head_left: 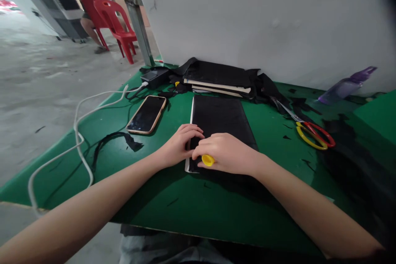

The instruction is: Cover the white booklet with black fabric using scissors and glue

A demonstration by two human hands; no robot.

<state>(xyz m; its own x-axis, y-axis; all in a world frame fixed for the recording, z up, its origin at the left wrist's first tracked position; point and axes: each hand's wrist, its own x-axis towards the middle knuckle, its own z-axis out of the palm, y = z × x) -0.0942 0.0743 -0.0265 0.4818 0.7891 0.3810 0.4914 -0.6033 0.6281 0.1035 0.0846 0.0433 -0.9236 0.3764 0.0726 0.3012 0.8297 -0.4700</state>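
Note:
A flat black-covered board with a white strip along its left edge lies on the green table. At that edge, my left hand rests with curled fingers pressed on the board. My right hand is closed around a small tool with a round yellow end; its other end is hidden under my fingers. Both hands meet near the board's lower left part. Behind the board lies a stack of black-covered boards with pale edges showing.
A phone, a white cable and a black power bank are on the left. Scissors with red and yellow handles lie right, near a purple spray bottle. Black scraps dot the green table. A person sits by red chairs.

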